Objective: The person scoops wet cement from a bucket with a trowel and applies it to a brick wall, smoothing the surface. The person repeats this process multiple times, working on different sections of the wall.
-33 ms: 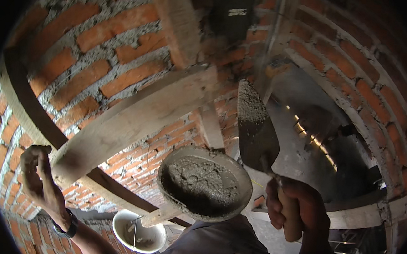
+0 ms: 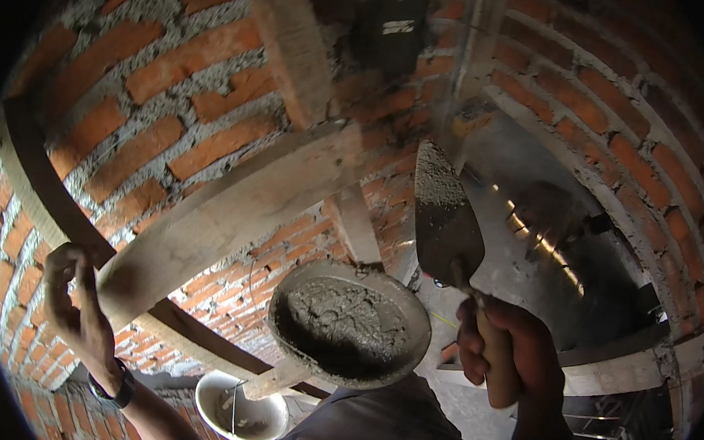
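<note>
My right hand [image 2: 515, 349] is wrapped round the wooden handle of a mason's trowel [image 2: 448, 223]. The trowel's pointed blade is tilted up and away from me, with wet grey mortar smeared over its tip. Left of the trowel, an oval basin [image 2: 423, 317] filled with mortar stands in front of my body, above a timber. My left hand [image 2: 79, 306], a dark watch on its wrist, is raised beside the near end of a wide wooden plank [image 2: 229, 210]. Its fingers are loosely bent with a gap between them, and nothing is in them.
A rough brick wall [image 2: 147, 138] with grey joints rises on the left, and another brick wall [image 2: 622, 150] curves along the right. Timber beams [image 2: 295, 50] cross the space. Lower down sits a pale bucket [image 2: 270, 416] with a wire handle. A horizontal beam [image 2: 613, 375] runs at right.
The view has shifted slightly, so the basin and bucket appear a little lower and the walls a little to the left. My left hand's fingers look slightly more bent. The trowel stays in my right hand.
</note>
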Action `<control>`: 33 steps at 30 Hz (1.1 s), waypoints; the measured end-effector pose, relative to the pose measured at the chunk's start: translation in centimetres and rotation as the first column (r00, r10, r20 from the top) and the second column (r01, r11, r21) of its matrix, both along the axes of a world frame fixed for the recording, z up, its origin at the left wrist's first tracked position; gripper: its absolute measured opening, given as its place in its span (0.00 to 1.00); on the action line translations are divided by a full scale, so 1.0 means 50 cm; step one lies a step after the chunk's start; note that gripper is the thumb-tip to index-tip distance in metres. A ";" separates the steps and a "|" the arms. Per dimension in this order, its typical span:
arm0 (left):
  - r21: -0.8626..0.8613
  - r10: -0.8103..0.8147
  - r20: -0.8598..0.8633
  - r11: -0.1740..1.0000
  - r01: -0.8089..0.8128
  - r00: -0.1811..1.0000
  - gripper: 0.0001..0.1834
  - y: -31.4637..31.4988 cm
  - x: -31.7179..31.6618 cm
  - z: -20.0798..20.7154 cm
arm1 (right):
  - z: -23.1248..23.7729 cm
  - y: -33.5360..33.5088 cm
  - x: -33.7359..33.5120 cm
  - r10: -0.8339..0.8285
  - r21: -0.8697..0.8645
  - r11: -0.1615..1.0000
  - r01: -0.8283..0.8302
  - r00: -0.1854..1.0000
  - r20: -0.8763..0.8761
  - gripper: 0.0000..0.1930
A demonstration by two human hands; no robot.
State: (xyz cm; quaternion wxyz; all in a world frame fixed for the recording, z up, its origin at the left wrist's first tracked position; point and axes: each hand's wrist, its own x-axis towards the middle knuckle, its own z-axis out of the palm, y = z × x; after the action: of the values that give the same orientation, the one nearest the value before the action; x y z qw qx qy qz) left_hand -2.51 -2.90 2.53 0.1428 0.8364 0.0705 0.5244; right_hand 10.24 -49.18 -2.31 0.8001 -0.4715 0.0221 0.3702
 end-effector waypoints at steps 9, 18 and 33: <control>-0.153 -0.006 -0.424 0.986 -0.065 0.906 0.12 -0.066 0.166 0.050 | -0.014 0.055 0.189 -0.690 0.465 0.692 0.552 0.695 0.202 0.15; -0.110 -0.015 -0.432 0.993 -0.036 0.902 0.14 -0.060 0.159 0.043 | -0.037 0.131 0.420 -0.884 0.535 -0.004 0.845 -0.253 0.393 0.16; -0.090 -0.010 -0.340 0.996 -0.022 0.940 0.13 -0.052 0.151 0.031 | -0.364 0.095 0.262 -0.016 -0.344 0.672 0.656 0.477 0.879 0.12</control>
State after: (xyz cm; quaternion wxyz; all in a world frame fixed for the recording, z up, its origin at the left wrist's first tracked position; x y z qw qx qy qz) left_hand 5.04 -5.51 4.06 0.1654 0.9067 0.1210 0.3686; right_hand 23.33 -44.46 -20.49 0.5570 -0.8139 -0.1266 -0.1060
